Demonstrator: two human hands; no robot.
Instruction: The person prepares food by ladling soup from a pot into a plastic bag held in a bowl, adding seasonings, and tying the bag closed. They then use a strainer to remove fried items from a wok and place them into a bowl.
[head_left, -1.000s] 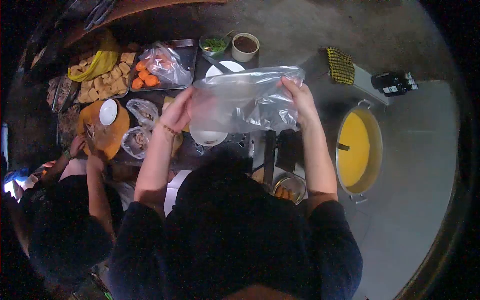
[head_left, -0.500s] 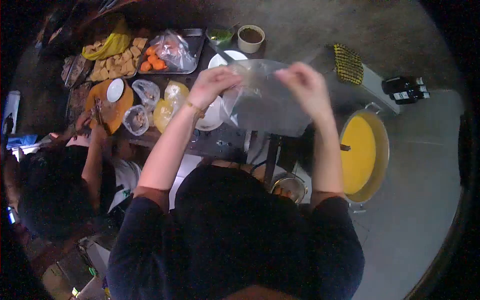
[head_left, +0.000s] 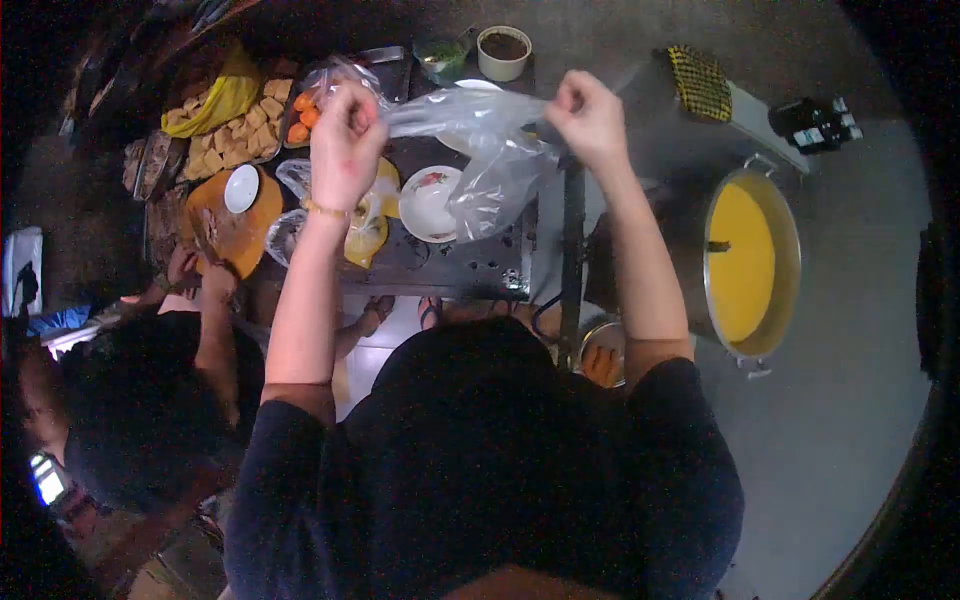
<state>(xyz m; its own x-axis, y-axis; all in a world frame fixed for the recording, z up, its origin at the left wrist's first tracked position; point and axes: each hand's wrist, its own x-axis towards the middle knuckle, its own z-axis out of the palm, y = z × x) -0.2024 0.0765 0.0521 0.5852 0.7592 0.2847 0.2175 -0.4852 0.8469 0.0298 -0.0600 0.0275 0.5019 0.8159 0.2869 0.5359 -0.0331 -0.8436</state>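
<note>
Two pinches — left hand point(head_left: 350, 148), right hand point(head_left: 592, 122) grasping clear bag point(head_left: 500, 178); pot point(head_left: 785, 285) holds yellow liquid point(head_left: 745, 270).

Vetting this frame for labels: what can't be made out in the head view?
Head view: gripped ends of the plastic bag, hidden by the left hand and right hand.
Head view: part of the far white plate, covered by the bag.
Head view: any lettering on the dark bottles, too small and blurred.
</note>
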